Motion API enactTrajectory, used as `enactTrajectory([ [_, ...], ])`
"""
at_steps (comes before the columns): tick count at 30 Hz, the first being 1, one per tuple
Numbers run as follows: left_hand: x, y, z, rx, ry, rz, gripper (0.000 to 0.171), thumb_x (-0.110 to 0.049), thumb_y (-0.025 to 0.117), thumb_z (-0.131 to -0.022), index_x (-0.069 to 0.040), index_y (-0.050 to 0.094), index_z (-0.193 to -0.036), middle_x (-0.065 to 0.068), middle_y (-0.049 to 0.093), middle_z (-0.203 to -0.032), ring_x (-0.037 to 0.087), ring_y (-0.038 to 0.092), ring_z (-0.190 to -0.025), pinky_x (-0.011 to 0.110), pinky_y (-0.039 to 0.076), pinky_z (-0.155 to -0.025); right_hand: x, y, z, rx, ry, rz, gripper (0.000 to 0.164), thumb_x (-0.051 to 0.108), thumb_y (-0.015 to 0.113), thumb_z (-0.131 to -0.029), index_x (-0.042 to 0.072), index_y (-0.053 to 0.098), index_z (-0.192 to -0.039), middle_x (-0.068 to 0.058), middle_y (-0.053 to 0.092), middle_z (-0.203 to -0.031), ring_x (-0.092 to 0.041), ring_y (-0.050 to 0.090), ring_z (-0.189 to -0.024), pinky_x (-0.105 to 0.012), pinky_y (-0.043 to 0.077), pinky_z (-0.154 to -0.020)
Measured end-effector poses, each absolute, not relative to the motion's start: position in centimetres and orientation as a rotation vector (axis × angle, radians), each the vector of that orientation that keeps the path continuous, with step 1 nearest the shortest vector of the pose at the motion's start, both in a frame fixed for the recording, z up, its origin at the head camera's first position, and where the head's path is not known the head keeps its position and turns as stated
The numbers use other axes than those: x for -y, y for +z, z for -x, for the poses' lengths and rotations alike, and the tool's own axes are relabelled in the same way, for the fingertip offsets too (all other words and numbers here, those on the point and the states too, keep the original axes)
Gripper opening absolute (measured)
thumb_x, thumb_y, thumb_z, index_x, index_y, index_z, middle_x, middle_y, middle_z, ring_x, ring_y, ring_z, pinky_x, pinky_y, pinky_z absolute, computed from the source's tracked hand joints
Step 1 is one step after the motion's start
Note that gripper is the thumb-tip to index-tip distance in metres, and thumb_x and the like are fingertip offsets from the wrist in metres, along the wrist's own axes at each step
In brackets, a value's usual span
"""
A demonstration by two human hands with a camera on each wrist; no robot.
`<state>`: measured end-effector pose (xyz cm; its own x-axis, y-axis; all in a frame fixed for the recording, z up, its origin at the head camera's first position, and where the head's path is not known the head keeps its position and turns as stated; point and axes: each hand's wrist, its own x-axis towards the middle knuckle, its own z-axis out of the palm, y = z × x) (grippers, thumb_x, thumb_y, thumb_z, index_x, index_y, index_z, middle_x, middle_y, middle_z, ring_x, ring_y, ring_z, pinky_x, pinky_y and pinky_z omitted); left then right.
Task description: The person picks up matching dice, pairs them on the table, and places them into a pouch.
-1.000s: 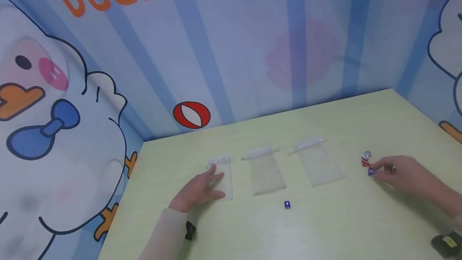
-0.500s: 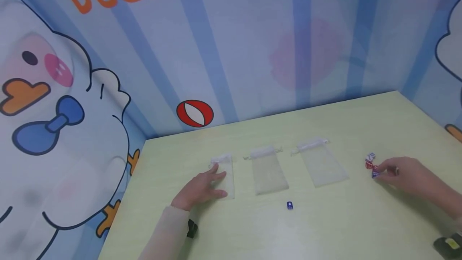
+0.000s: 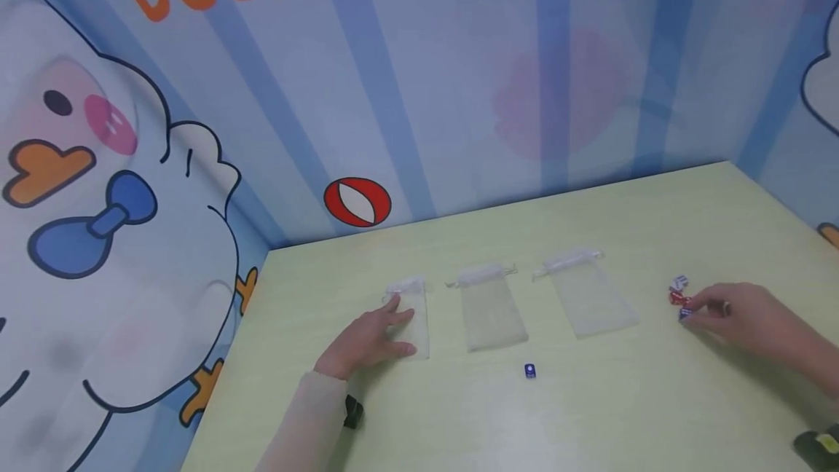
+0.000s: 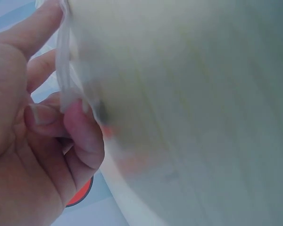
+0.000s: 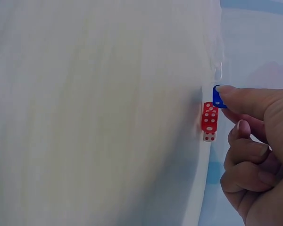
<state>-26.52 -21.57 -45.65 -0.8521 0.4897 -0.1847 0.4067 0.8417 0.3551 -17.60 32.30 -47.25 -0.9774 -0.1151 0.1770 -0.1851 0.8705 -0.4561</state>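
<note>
Left hand point(image 3: 367, 341) is resting spread fingers on the left pouch point(image 3: 421, 330), perhaps steadying it; right hand point(image 3: 747, 315) is pinching the right-side blue die point(image 5: 217, 100), probably for control.

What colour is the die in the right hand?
Blue die, white dots; clearest in the right wrist view.

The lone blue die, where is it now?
In the head view, the lone blue die lies right of centre on the table, just below the middle sheer bag, near its right corner.
</note>
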Motion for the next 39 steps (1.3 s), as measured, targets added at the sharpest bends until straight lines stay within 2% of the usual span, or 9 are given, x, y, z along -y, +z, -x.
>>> enactTrajectory([
  [10,21.3,-45.2,26.2,-2.764,0.429,-0.669,0.069,-0.052,0.065,-0.076,-0.027,0.042,-0.136,0.002,0.02,-0.148,0.026,0.027,-0.131,0.043,0.03,-0.1,-30.6,-45.7,17.4,2.859,0.709,-0.251,0.017,0.018,0.074,-0.073,0.005,0.068,-0.083,0.005,0.049,-0.063,-0.007,0.038,-0.053,-0.023,0.031,-0.042],
  [17,21.3,-45.4,26.2,-2.762,0.432,-0.649,0.07,-0.052,0.065,-0.075,-0.027,0.041,-0.135,0.001,0.019,-0.148,0.025,0.025,-0.132,0.044,0.029,-0.1,-29.2,-44.3,17.1,2.831,0.726,-0.312,0.013,0.017,0.074,-0.074,0.008,0.068,-0.082,0.005,0.059,-0.072,-0.006,0.041,-0.057,-0.022,0.037,-0.046],
  [23,21.4,-45.7,26.6,-2.767,0.41,-0.66,0.072,-0.056,0.063,-0.074,-0.029,0.04,-0.136,0.0,0.019,-0.148,0.024,0.025,-0.132,0.043,0.029,-0.101,-28.1,-43.7,17.0,2.738,0.744,-0.432,0.011,0.018,0.074,-0.074,0.014,0.067,-0.081,0.012,0.049,-0.063,-0.001,0.038,-0.054,-0.021,0.035,-0.045],
  [33,21.2,-45.7,26.6,-2.783,0.386,-0.581,0.071,-0.058,0.063,-0.072,-0.033,0.04,-0.135,-0.005,0.019,-0.148,0.021,0.023,-0.133,0.042,0.03,-0.1,-25.7,-42.9,17.0,2.746,0.855,-0.502,0.013,0.022,0.072,-0.077,0.014,0.067,-0.085,0.012,0.042,-0.061,-0.002,0.036,-0.053,-0.021,0.032,-0.044],
  [39,21.2,-45.8,26.7,-2.775,0.405,-0.583,0.071,-0.057,0.064,-0.073,-0.032,0.039,-0.135,-0.005,0.018,-0.148,0.021,0.022,-0.133,0.042,0.029,-0.101,-24.2,-42.9,17.4,2.764,0.868,-0.573,0.014,0.02,0.074,-0.075,0.013,0.067,-0.086,0.012,0.041,-0.062,-0.001,0.035,-0.053,-0.02,0.032,-0.046],
])
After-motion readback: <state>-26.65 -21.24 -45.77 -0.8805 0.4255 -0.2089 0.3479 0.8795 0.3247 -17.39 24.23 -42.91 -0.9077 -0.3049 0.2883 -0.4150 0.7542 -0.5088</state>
